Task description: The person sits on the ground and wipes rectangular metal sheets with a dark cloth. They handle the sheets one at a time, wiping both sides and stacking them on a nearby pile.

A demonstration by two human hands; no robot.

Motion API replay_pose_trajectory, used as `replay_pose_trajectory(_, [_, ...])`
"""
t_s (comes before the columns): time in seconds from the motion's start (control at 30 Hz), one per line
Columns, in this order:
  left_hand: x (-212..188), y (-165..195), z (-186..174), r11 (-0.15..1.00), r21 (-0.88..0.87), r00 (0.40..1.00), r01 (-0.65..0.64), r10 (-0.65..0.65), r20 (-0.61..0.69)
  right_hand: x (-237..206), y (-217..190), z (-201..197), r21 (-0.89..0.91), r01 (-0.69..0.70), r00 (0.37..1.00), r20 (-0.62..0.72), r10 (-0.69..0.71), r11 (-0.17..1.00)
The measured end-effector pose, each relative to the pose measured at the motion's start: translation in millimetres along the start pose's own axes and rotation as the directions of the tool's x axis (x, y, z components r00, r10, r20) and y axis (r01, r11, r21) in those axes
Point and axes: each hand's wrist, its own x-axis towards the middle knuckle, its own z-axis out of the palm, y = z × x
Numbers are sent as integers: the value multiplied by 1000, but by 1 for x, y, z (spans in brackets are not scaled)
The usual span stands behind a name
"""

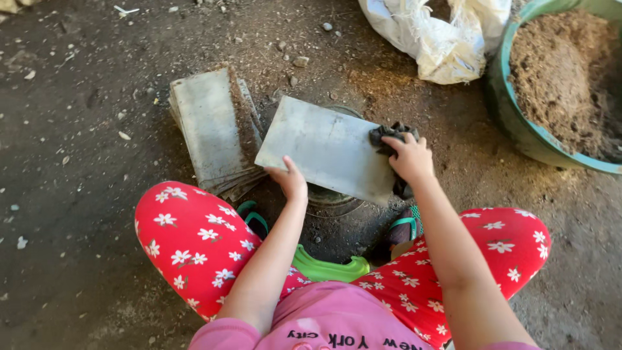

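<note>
I sit low over a dirt floor, knees apart in red flowered trousers. My left hand [289, 181] grips the near edge of a flat grey rectangular plate [324, 146], holding it tilted above a dark round dish [334, 198]. My right hand [409, 157] presses a dark crumpled cloth [389, 135] against the plate's right end. Part of the cloth hangs down behind the plate's right edge.
A stack of similar grey plates [210, 129] lies on the ground to the left. A green tub [518, 123] full of brown powdery soil stands at the upper right, next to a white sack [440, 39]. A green stool [327, 267] shows between my legs.
</note>
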Motion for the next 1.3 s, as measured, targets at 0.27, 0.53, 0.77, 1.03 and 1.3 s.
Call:
replay_pose_trajectory(0.27, [69,46,-25,991,57,928,-121,93,361,-16,-8,-21,72,95,852,510,-119,993])
replay_pose_trajectory(0.53, [-85,-30,-20,783,-119,675,611,-437,594,-20,-49,-6,117,248,814,514,-272,962])
replay_pose_trajectory(0.77, [-77,-15,15,963,-54,806,266,-192,559,-26,-76,-4,104,322,815,475,-332,941])
replay_pose_trajectory(1.03, [11,71,17,769,432,872,-472,335,357,-30,-76,-4,65,282,803,531,-272,957])
replay_pose_trajectory(1.3, [60,102,40,689,550,830,-472,138,540,-22,-51,10,322,227,802,473,-364,919])
